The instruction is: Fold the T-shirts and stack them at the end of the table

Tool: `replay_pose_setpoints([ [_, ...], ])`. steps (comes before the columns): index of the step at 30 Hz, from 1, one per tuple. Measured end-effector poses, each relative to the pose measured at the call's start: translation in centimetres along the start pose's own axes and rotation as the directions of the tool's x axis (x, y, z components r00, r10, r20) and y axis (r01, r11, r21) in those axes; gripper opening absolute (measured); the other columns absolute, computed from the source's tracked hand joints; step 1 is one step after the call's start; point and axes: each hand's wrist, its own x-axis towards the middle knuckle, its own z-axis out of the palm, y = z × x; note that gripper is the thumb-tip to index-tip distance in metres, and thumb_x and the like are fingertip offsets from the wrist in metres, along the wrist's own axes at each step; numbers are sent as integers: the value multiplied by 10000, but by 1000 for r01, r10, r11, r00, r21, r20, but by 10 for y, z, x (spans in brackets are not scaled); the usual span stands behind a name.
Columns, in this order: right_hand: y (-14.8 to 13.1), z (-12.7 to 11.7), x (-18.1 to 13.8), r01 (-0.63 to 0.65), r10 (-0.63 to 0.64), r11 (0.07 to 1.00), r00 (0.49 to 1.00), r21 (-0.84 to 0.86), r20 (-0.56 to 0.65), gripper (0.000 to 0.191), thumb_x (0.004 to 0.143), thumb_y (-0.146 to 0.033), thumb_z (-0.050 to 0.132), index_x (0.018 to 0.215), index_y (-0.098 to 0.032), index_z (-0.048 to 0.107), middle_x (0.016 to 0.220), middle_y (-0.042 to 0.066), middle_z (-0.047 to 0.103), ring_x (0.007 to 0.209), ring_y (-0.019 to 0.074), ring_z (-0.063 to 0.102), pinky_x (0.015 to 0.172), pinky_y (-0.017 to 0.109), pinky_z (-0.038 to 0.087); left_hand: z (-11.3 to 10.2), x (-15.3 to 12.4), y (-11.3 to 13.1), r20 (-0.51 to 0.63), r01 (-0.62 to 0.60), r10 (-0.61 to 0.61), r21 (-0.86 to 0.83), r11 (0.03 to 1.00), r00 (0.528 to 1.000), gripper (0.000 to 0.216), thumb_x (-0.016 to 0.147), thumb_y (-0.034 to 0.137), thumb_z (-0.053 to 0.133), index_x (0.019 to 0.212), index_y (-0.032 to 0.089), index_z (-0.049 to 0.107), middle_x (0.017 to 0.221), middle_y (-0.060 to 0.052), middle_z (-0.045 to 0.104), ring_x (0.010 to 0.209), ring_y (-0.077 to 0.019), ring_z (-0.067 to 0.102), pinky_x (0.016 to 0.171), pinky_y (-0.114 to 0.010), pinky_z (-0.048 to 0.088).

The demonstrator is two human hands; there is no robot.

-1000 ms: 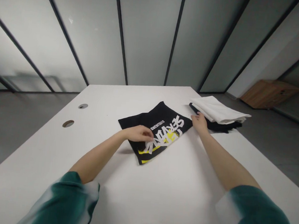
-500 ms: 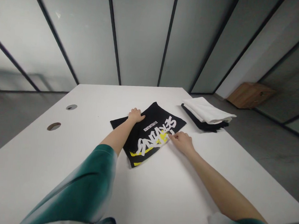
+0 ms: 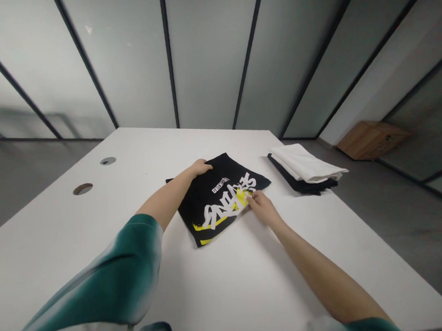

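Observation:
A folded black T-shirt (image 3: 218,198) with white and yellow lettering lies flat in the middle of the white table (image 3: 254,280). My left hand (image 3: 199,168) rests on its far left edge, with the fingers curled over the cloth there. Palm down at the shirt's right edge, my right hand (image 3: 260,205) has its fingertips pinching the cloth. Both arms wear green and white sleeves.
A stack of folded clothes (image 3: 305,169), white on top of black, sits at the table's far right edge. Two round cable holes (image 3: 83,189) are in the table's left side. Glass partition walls stand behind. A wooden box (image 3: 374,139) is on the floor at right.
One second ago my left hand was on the shirt's near part and my right hand was by the stack. The left has moved to the far edge, the right to the right edge.

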Motion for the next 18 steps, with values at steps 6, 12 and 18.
replay_pose_setpoints([
  [6, -18, 1, 17, -76, 142, 647, 990, 759, -22, 249, 736, -366, 703, 779, -237, 493, 752, 11, 685, 713, 185, 668, 692, 325, 546, -39, -20, 3, -87, -15, -56, -661, 750, 995, 254, 571, 201, 751, 764, 190, 586, 626, -9, 658, 607, -187, 658, 605, -298, 536],
  [12, -55, -28, 46, 197, 79, 506, 959, 840, -272, 309, 618, -345, 787, 753, -222, 537, 688, -39, 629, 640, 124, 601, 624, 257, 526, -86, -46, 16, -294, -290, 91, -758, 584, 951, 430, 597, 228, 777, 983, 210, 589, 713, 22, 650, 684, -154, 649, 638, -263, 522],
  [18, -100, -72, 85, 430, -92, 576, 879, 695, -468, 245, 718, -358, 728, 807, -232, 537, 762, -38, 622, 736, 133, 625, 652, 268, 536, -141, -53, 39, -466, -519, 251, -643, 562, 849, 278, 686, 263, 739, 922, 193, 612, 797, -1, 647, 790, -161, 658, 727, -278, 531],
])
